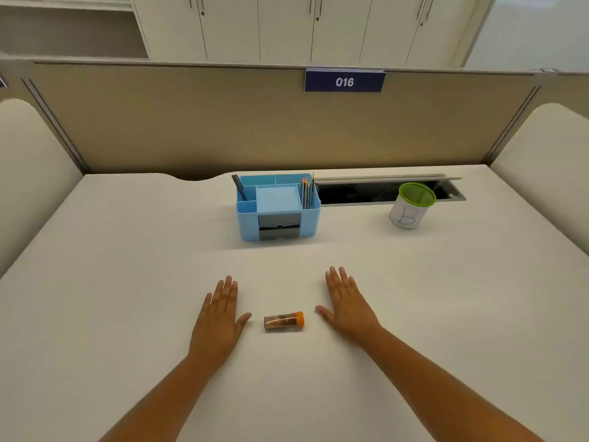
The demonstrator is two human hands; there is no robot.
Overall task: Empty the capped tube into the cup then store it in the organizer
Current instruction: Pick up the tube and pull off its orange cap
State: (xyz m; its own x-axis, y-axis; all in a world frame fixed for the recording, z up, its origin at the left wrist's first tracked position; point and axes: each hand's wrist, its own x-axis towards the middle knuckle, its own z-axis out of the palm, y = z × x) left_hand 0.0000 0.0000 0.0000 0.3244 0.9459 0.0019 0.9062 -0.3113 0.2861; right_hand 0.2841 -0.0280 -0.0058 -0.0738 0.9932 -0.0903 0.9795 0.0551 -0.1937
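The white desk (127, 282) carries everything. Well beyond the fingertips of both hands stands the blue desk organizer (278, 208), pencils (307, 193) upright in its right compartment; farther right stands the green-rimmed cup (411, 206) marked "B". The left hand (218, 317) and right hand (349, 306) lie flat, palms down, fingers spread, holding nothing. Between their thumbs, touching neither, lies the orange-capped tube (284, 321), cap toward the right hand.
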